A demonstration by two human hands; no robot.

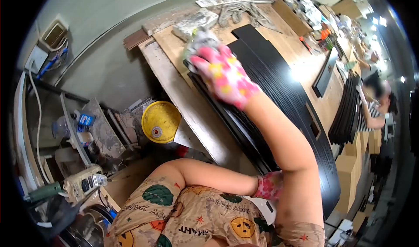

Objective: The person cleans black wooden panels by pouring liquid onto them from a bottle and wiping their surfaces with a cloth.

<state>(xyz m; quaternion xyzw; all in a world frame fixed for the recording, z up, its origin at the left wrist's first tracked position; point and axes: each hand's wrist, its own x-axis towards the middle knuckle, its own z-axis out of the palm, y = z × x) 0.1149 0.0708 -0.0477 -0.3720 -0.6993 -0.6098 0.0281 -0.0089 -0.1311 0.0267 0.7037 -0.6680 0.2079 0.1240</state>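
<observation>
My right hand (227, 77), in a pink and white patterned glove, is closed on a pale grey-green crumpled cloth (200, 42) near the far left end of the black panels. Its fingertips are partly hidden by the cloth. Under my right forearm lies a wide black grooved panel (279, 81), with more black strips (235, 129) along its near edge. My left hand (269, 185), in a pink patterned glove, is beside the near edge of the panels; my right arm hides its fingers.
A yellow round lid (161, 121) is below the workbench (174, 90). Grey gloves (244, 15) lie at the back. To the right are a short black piece (324, 72), a stack of black strips (345, 111), cardboard boxes (346, 177) and another person in a striped top (373, 115).
</observation>
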